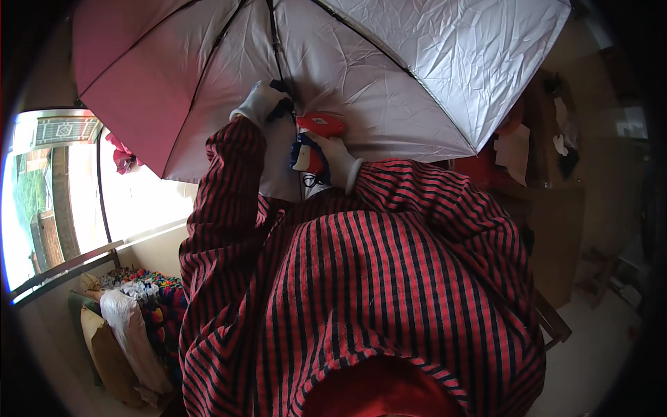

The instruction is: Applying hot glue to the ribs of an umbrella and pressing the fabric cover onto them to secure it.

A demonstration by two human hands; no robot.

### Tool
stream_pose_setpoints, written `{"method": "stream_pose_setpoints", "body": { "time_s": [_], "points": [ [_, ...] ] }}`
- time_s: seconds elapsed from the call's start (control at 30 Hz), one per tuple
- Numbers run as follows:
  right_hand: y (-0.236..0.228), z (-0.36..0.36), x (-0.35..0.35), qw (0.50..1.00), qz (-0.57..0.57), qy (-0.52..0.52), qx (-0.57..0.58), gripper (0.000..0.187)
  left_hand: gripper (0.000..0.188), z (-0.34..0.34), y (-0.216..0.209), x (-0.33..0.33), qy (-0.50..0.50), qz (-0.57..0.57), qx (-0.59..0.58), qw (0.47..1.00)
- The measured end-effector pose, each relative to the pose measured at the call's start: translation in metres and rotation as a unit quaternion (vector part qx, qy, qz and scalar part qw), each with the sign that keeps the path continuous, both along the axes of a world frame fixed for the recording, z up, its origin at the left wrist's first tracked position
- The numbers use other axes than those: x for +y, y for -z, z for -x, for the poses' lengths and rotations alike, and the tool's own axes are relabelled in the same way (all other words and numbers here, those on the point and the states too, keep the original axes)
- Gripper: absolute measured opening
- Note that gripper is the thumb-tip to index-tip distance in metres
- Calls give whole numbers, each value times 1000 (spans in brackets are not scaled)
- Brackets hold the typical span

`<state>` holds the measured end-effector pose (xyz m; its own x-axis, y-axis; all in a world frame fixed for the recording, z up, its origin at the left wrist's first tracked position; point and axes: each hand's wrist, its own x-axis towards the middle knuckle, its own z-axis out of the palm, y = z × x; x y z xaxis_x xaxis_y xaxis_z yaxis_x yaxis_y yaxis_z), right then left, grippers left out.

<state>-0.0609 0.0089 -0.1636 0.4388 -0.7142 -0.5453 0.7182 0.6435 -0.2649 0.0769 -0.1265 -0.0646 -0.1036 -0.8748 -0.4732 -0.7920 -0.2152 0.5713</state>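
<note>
An opened umbrella (361,83), silvery on its inner face and pinkish at the left, spreads in front of me with dark ribs running across it. My left hand (262,102), in a white glove with dark blue fingers, is closed at a dark umbrella rib (276,45); its fingertips are partly hidden. Just to its right, my gloved right hand (333,158) grips a red pistol-shaped tool (321,124) by its red and pale handle. The tool's front end points left, close to the rib beside my left fingers. A black loop hangs below the handle.
At the left, a bright window (62,201) stands above a pile of bags and colourful cloth (142,313). Pale sheets (513,154) lie on a brown table at the right, with a wooden stool or chair leg (552,326) lower down.
</note>
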Motion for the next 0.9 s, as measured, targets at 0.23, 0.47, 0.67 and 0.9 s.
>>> {"method": "stream_pose_setpoints", "body": {
  "time_s": [0.23, 0.47, 0.67, 0.9],
  "points": [
    [-14, 5, 4, 998, -24, -18, -60, 21, 28, -19, 9, -15, 110, 40, -18, 993],
    [-22, 13, 3, 999, -16, -34, -18, 21, 36, -19, 13, -23, 112, 29, -59, 992],
    [-25, 14, 1, 998, -24, -44, -31, 23, 37, -30, 27, -30, 157, 74, -85, 981],
    [-30, 34, -10, 984, 48, -121, -119, 21, 35, -22, 18, -25, 157, 39, -62, 985]
  ]
}}
